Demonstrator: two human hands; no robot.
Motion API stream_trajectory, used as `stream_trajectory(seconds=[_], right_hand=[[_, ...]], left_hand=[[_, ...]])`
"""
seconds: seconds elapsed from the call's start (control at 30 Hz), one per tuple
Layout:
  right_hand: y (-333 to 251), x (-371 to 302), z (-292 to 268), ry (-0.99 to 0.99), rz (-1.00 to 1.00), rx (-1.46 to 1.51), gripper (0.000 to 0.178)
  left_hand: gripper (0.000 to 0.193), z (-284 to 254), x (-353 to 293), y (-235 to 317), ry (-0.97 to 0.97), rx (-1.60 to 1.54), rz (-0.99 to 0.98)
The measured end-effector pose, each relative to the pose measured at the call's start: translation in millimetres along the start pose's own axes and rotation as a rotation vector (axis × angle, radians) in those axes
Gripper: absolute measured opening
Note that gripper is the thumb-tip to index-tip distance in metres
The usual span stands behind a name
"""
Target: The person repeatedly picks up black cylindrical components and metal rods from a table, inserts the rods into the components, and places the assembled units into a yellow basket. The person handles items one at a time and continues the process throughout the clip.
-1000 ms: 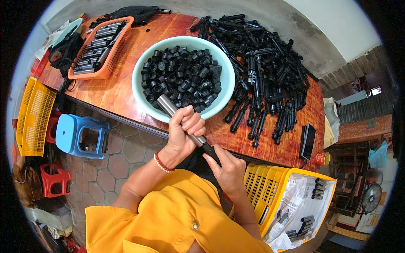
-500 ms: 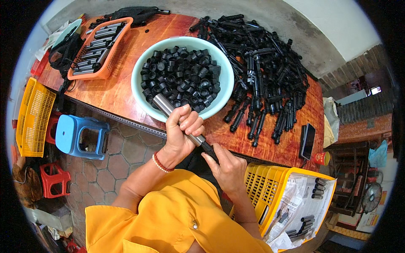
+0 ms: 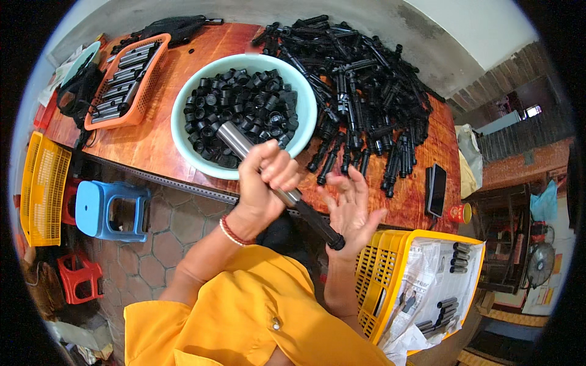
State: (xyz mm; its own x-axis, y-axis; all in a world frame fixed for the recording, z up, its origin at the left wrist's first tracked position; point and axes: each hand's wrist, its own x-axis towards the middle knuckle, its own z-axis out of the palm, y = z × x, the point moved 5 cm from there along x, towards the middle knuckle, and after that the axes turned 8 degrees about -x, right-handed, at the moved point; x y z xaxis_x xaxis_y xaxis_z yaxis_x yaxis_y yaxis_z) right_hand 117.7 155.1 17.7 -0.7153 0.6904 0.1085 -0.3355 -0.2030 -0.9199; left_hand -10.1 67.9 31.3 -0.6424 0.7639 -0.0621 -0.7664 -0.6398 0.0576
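Observation:
My left hand [image 3: 265,177] is closed round a shiny metal tube [image 3: 235,140], held slantwise over the near rim of a pale blue basin [image 3: 180,119]. From the tube's lower end a black ribbed rod [image 3: 317,226] sticks out toward my right hand [image 3: 351,210]. That hand is open, fingers spread, its palm by the rod's black end; whether they touch I cannot tell. Many small black caps [image 3: 244,100] fill the basin. A large heap of black rod-like parts [image 3: 360,85] lies to its right on the reddish wooden table [image 3: 421,204].
An orange basket [image 3: 152,79] of metal tubes stands at the table's left. A yellow crate [image 3: 400,256], lined with newspaper and holding several tubes, is at my right. A phone [image 3: 435,189] lies by the table's right edge. A blue stool [image 3: 113,207] and a red stool [image 3: 79,277] stand left.
My right hand has let go of the black rod and spread its fingers. More of the rod now shows below the tube. The view has shifted slightly right.

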Motion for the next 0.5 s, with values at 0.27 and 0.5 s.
stream_trajectory(seconds=[0.27,0.5], right_hand=[[-21,-8,-20,0.167,-0.178,-0.240,0.084],[-10,-3,22,-0.040,-0.230,-0.261,0.080]], left_hand=[[0.039,8,5,26,-0.066,-0.003,0.063],[0.037,-2,-17,-40,-0.003,0.018,-0.142]])
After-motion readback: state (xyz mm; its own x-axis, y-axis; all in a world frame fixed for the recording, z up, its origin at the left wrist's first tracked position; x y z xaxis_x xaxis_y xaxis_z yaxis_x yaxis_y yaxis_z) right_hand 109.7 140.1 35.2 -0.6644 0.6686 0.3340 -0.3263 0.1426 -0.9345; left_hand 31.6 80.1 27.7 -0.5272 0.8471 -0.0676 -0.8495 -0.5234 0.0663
